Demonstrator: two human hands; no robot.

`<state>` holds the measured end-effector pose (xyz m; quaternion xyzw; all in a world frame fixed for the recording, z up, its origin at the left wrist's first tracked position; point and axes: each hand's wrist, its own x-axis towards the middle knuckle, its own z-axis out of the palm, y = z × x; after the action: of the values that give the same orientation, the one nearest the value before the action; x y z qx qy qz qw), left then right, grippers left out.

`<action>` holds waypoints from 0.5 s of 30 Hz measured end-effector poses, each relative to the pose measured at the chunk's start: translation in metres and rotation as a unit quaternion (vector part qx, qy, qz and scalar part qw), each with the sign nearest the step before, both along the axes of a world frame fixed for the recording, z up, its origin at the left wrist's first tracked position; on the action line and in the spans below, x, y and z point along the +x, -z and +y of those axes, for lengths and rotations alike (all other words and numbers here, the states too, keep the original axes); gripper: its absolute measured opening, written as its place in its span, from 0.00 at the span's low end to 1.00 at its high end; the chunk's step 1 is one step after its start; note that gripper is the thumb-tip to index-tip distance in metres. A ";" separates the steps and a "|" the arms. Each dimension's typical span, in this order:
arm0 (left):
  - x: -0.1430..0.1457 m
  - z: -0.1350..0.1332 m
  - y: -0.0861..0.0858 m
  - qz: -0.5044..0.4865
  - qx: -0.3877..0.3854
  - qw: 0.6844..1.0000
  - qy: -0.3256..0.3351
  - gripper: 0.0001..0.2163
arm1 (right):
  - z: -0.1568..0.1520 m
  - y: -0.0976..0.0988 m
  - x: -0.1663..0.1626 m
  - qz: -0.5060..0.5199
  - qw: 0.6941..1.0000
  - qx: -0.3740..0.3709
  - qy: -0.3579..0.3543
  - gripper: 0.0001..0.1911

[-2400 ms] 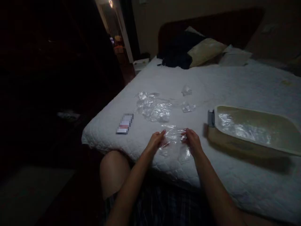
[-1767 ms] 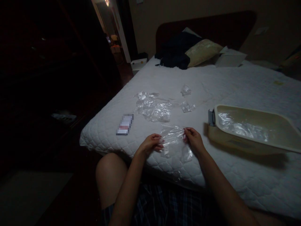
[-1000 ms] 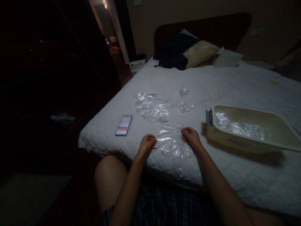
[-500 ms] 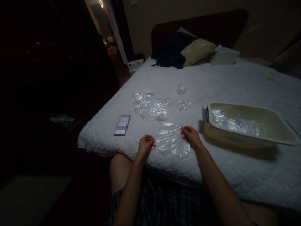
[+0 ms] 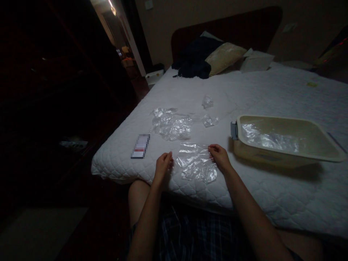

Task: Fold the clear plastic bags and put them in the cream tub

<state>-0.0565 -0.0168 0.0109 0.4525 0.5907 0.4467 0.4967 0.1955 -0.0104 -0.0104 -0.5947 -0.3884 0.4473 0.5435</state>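
One clear creased plastic film [image 5: 194, 157] on white quilted bed [image 5: 272, 94]; right hand [image 5: 219, 156] pinching its edge, left hand [image 5: 163, 165] curled beside it, grip unclear. Beyond: one larger crinkled clear-plastic heap [image 5: 174, 126], two small crumpled pieces [image 5: 210, 120].

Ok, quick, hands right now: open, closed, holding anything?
Left hand: fingers curled beside the near plastic; cannot tell if it grips any.
Right hand: closed, pinching that plastic's edge.

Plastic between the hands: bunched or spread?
Spread, though creased: the plastic lies broad on the bed, right hand pinching its far right corner. Left hand looks clear of it. Folded double: cannot tell.
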 end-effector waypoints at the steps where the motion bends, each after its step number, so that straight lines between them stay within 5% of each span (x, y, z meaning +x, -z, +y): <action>1: 0.001 0.006 -0.002 0.024 0.020 0.999 -0.003 0.17 | 0.000 0.000 0.000 -0.007 1.000 0.000 -0.003 0.17; 9: 0.027 0.065 -0.008 0.057 -0.018 0.991 0.117 0.17 | 0.003 0.002 0.005 0.009 0.999 -0.006 -0.044 0.17; 15: 0.037 0.071 -0.001 -0.032 -0.044 0.986 0.155 0.15 | 0.005 -0.003 0.005 0.017 0.998 -0.020 -0.052 0.17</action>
<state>-0.0195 0.0547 0.0120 0.5018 0.5167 0.3519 0.5978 0.2009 -0.0052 -0.0078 -0.5766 -0.4006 0.4928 0.5140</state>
